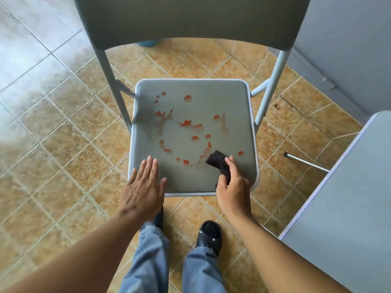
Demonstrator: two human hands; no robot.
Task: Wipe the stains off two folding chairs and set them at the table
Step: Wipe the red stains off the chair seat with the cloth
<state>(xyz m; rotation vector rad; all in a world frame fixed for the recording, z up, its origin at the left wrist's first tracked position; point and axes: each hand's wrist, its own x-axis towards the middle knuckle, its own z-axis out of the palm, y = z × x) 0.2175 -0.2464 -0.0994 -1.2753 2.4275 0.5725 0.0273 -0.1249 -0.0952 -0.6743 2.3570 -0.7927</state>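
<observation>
Now the grey folding chair (190, 176) stands open on the tiled floor (63, 144), with red stains (186, 123) on its seat. Its left hand (143, 187) lies flat on the near edge, fingers a little spread. Its right hand (231, 187) pinches a dark cloth (215, 160) against the seat. At right is the table (349, 197).

Folding chair (190, 176): grey seat and grey backrest on a pale grey-white tube frame. Stains (186, 123) on the seat: orange-red blobs with faint reddish-brown smears. Cloth (216, 161) at the seat's front right: dark, near black. Floor (74, 144) around the chair: tan-orange mottled tiles, pale grout lines set diagonally. Table (349, 197) right of the chair: light grey top.
</observation>
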